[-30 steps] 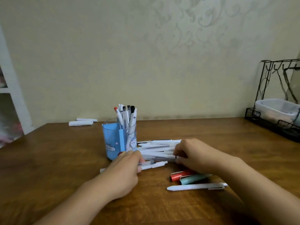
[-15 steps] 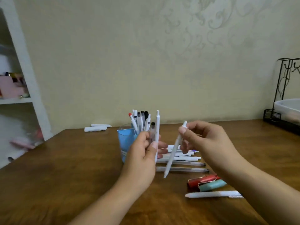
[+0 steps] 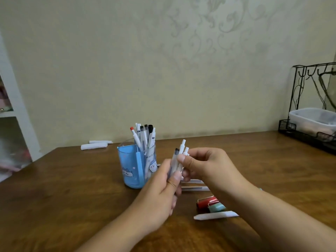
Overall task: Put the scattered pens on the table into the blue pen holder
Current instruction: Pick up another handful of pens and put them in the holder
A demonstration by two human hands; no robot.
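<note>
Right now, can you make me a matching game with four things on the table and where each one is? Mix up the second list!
Things:
1. blue pen holder
2. bunch of pens
3. white pen
4. red clip

Places:
A. lying alone nearest the front table edge, under the right forearm
B. standing left of both hands, with pens sticking up out of it
C. on the table touching a teal clip
D. held upright between the left hand and the right hand

Pairs: 1-B, 2-D, 3-A, 4-C
</note>
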